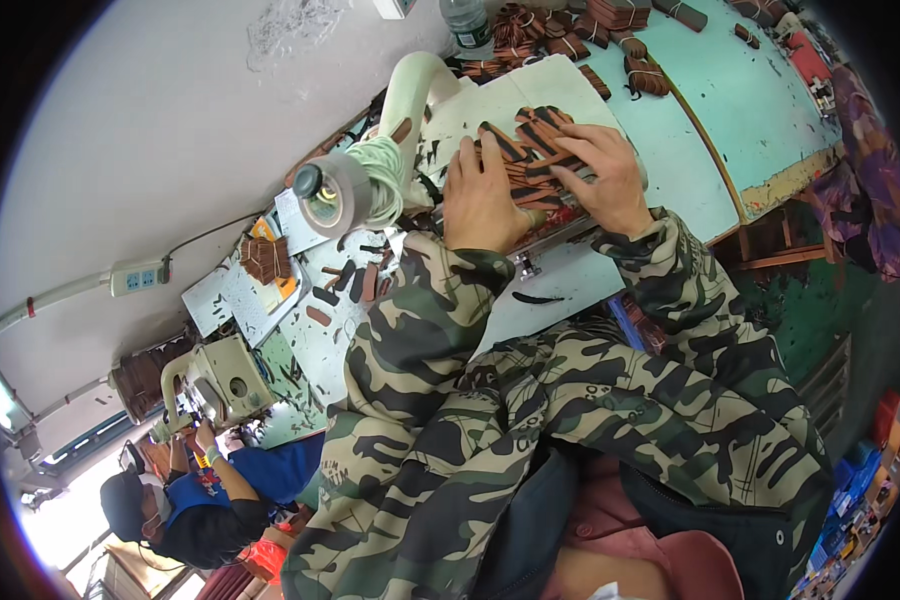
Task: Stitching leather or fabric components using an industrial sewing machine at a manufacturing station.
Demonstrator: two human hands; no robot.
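Both my hands rest on a fanned pile of brown leather strips lying on the white bed of a sewing machine. My left hand lies flat on the pile's left side, fingers pointing away from me. My right hand presses down on the right side, its fingers spread over the strips. My sleeves are camouflage-patterned.
Bundles of brown strips lie at the far end of the pale green table. A plastic bottle stands by the machine. Loose strips and papers lie to my left. Another person in blue works at a second machine.
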